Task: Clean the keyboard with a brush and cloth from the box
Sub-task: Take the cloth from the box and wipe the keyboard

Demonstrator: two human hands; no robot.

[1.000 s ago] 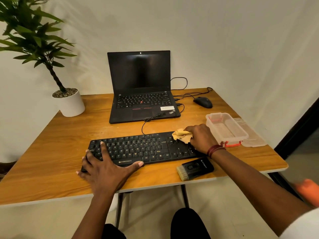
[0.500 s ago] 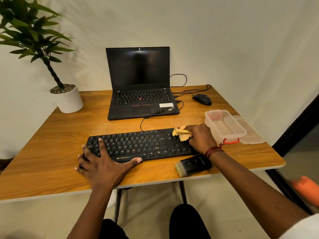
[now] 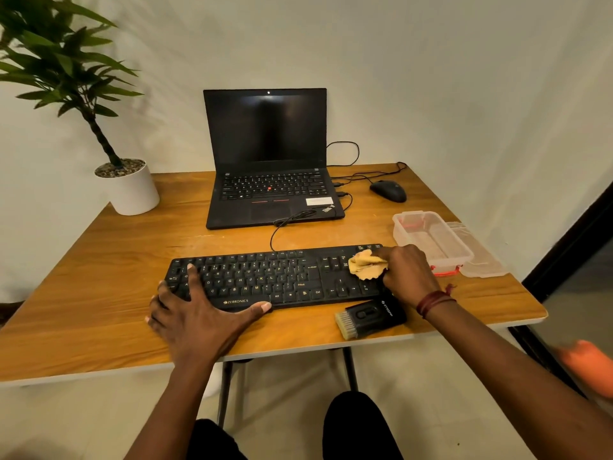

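On the table point(image 3: 99, 260), the left hand point(image 3: 195, 313) lies flat with fingers spread over the black keyboard point(image 3: 275, 277)'s left end, while the right hand point(image 3: 406, 272) curls its fingers around a bunched yellow cloth point(image 3: 366, 263) pressed onto the keyboard's right end, the brush point(image 3: 368, 315) lying just beside its front edge.

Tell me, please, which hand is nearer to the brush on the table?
Right. The right hand, gripping the cloth, is just behind the brush; the left hand rests on the keyboard, at its left end.

ZEBRONICS on keyboard point(image 3: 275, 277), "Think" on laptop point(image 3: 265, 207)
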